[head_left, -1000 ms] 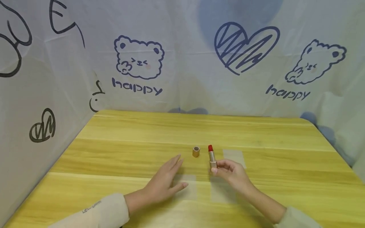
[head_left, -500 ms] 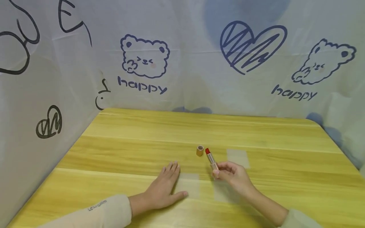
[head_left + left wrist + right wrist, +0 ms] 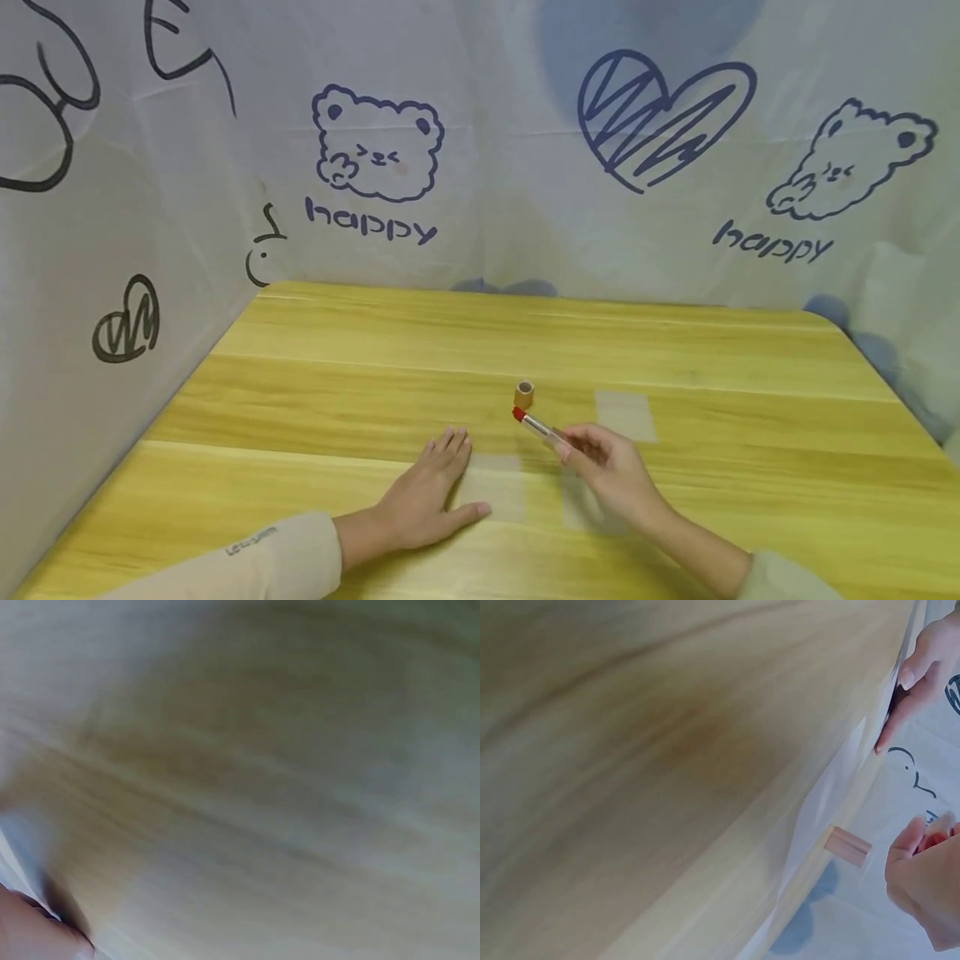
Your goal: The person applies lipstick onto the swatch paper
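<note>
A lipstick (image 3: 537, 426) with a red tip and a silvery-gold tube is pinched by its base in my right hand (image 3: 617, 473). It slants up and left over the table, its red tip just in front of the lipstick cap (image 3: 524, 396) in the head view. That small gold cap stands upright, hollow end up. My left hand (image 3: 426, 502) rests flat on the wood, fingers straight and thumb apart, holding nothing. In the right wrist view the cap (image 3: 847, 846) shows beside my right hand (image 3: 928, 889), whose fingers mostly hide the lipstick.
The yellow wood-grain table (image 3: 337, 333) carries several pale translucent patches, one of them a square (image 3: 626, 417) at the right of the cap. White cloth (image 3: 510, 208) printed with bears and hearts hangs behind and at the sides.
My right hand has tipped the lipstick from nearly upright to slanting left, bringing its red tip near the cap. My left hand has settled flat on the table.
</note>
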{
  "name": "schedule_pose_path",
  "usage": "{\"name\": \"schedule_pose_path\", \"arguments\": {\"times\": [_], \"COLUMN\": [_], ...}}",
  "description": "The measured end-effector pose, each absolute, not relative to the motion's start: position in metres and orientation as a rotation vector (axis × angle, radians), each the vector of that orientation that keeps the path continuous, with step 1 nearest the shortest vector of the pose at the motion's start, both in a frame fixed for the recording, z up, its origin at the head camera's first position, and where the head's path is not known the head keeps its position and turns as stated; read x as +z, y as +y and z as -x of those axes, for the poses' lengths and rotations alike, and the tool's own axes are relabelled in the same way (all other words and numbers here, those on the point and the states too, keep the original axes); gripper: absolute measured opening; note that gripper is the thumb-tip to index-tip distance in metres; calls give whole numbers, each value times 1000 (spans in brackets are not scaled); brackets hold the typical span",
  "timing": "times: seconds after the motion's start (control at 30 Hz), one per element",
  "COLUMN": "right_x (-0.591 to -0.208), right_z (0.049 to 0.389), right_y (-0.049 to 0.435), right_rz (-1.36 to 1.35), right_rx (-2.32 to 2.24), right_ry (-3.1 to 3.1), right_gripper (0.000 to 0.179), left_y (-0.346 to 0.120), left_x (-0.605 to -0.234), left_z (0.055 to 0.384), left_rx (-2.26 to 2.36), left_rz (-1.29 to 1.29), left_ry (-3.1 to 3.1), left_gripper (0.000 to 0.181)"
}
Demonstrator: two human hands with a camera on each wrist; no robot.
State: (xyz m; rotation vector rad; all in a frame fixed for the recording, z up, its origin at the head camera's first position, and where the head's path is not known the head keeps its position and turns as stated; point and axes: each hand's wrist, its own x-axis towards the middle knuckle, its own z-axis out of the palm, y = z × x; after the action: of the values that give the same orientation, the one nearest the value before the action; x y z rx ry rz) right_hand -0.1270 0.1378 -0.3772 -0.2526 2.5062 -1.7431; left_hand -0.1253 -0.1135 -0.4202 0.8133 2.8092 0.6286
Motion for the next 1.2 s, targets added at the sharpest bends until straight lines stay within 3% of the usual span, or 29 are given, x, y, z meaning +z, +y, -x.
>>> {"name": "schedule_pose_path", "arguments": {"times": [0.27, 0.57, 0.9, 1.2], "right_x": [-379, -386, -389, -387], "right_z": [126, 127, 130, 130], "right_y": [128, 120, 115, 111], "right_rz": [369, 736, 1324, 1552], "right_rx": [-1754, -1611, -1351, -1186], "right_ry": [2606, 2808, 2967, 2930], "right_gripper": [18, 20, 23, 25], "left_y": [-114, -115, -116, -115], "left_x": [-419, -420, -419, -417], "left_z": [125, 126, 126, 125], "left_rx": [675, 653, 625, 622], "left_rz": [-825, -841, -852, -858], "left_ry": [2786, 2794, 2790, 2790], "left_gripper": [82, 80, 80, 79]}}
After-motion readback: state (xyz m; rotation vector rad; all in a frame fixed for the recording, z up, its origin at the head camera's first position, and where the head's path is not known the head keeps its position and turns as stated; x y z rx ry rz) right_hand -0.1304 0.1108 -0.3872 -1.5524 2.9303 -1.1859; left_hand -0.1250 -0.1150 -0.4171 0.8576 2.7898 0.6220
